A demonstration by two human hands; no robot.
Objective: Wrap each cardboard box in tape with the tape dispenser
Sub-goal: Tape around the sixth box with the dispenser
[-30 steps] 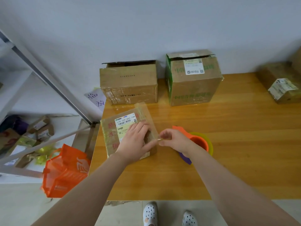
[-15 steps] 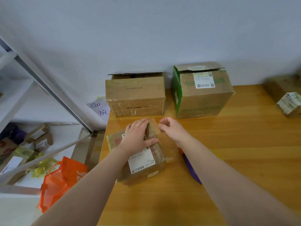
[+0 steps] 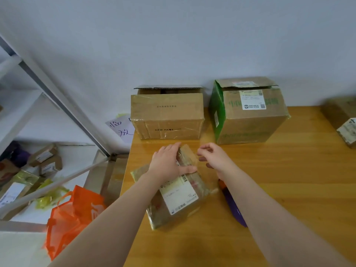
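A small tape-covered cardboard box (image 3: 179,199) with a white label lies tilted near the table's left front. My left hand (image 3: 167,164) holds its far end, fingers over the top edge and thumb across the labelled face. Just right of the box, my right hand (image 3: 213,158) has curled fingers that pinch a strip of clear tape (image 3: 209,176) running off the box. The tape dispenser (image 3: 232,206), orange and purple, lies mostly hidden under my right forearm. Two larger boxes stand against the wall: a plain brown one (image 3: 167,120) with an open flap and a green-printed one (image 3: 248,116).
The wooden table (image 3: 300,170) stretches to the right, where another labelled box (image 3: 344,122) sits at the frame edge. Left of the table stand a metal shelf frame (image 3: 63,105), an orange bag (image 3: 71,218) and several small parcels (image 3: 44,160) on the floor.
My left hand turned the small box over and pulled it nearer, so a different label faces up. My right hand moved up from the dispenser to beside the box's far end.
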